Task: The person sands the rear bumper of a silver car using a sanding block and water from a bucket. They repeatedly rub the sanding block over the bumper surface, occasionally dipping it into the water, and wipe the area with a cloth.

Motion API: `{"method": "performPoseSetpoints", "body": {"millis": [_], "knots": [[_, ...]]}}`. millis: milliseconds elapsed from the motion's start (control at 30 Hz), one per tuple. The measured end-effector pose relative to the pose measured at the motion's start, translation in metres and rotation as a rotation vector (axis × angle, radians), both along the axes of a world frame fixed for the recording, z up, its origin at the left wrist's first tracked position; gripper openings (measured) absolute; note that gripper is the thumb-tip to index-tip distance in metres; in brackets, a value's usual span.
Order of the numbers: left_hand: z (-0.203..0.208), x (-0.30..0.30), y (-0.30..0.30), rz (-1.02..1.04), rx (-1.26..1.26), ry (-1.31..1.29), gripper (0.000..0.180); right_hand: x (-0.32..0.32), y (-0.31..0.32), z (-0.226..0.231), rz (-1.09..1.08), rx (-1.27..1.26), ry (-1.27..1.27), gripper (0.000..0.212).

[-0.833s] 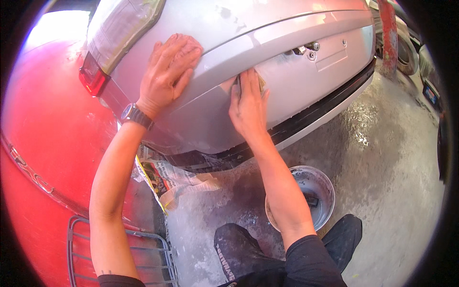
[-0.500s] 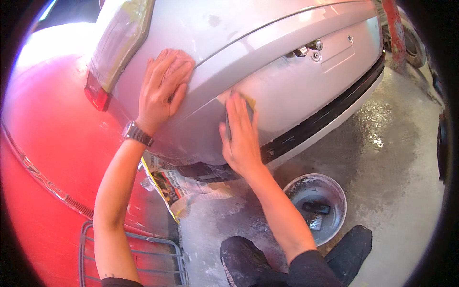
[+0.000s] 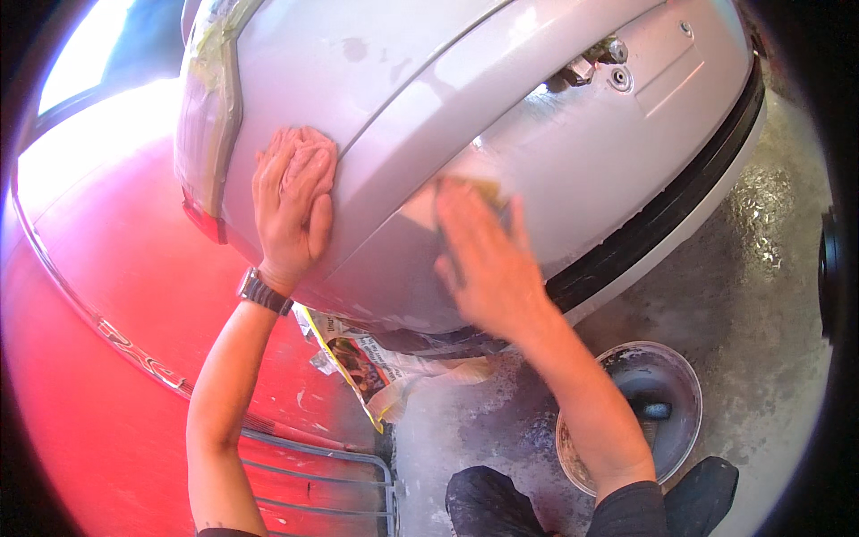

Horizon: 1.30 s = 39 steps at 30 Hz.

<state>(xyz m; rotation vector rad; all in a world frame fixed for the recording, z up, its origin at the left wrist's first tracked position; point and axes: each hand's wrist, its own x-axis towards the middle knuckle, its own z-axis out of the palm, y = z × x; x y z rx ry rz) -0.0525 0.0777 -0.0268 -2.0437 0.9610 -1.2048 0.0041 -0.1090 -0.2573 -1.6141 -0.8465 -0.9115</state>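
Observation:
A silver-grey car's rear panel (image 3: 573, 179) fills the upper middle. My left hand (image 3: 288, 233), with a watch (image 3: 259, 291) at the wrist, presses a crumpled pink cloth (image 3: 310, 154) against the panel's left corner. Beside a beige bare patch (image 3: 419, 208), my right hand (image 3: 490, 268) is closed round a dark sanding block. A yellowish piece of sandpaper (image 3: 486, 190) shows past its fingertips, flat against the panel. Motion blurs this hand, and it covers most of the block.
A red car (image 3: 116, 295) stands close on the left, near a grey metal rack (image 3: 331, 456). Below my right forearm sits a round bucket (image 3: 693, 403) with dark objects in it. Printed paper (image 3: 358, 358) lies under the bumper. Masking tape (image 3: 219, 116) edges the tail light.
The view has shifted, moving the bucket and panel rightward in the picture. My right hand has slid across the panel with the block. The left hand still holds the cloth at the corner.

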Motion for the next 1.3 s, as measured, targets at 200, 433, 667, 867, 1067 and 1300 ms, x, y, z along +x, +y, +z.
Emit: {"method": "performPoseSetpoints", "body": {"millis": [200, 433, 667, 867, 1067, 1300], "knots": [[-0.001, 0.002, 0.0, 0.008, -0.021, 0.021, 0.04, -0.011, 0.004, 0.009, 0.084, 0.041, -0.02, 0.08], [0.001, 0.001, -0.004, 0.009, -0.015, 0.016, 0.04, -0.009, 0.003, 0.01, 0.048, 0.063, -0.009, 0.08], [-0.002, 0.001, -0.003, 0.024, -0.007, 0.01, 0.04, 0.001, -0.006, 0.013, -0.03, 0.055, 0.085, 0.08], [0.002, -0.002, -0.001, 0.052, 0.0, 0.031, 0.04, 0.013, -0.019, 0.007, -0.025, -0.096, -0.004, 0.076], [-0.002, -0.004, 0.001, 0.062, -0.015, 0.013, 0.04, 0.001, -0.02, 0.005, 0.058, -0.191, -0.084, 0.075], [-0.002, -0.003, 0.0, 0.028, -0.026, 0.022, 0.04, -0.009, -0.01, 0.012, -0.001, -0.059, 0.088, 0.073]]}}
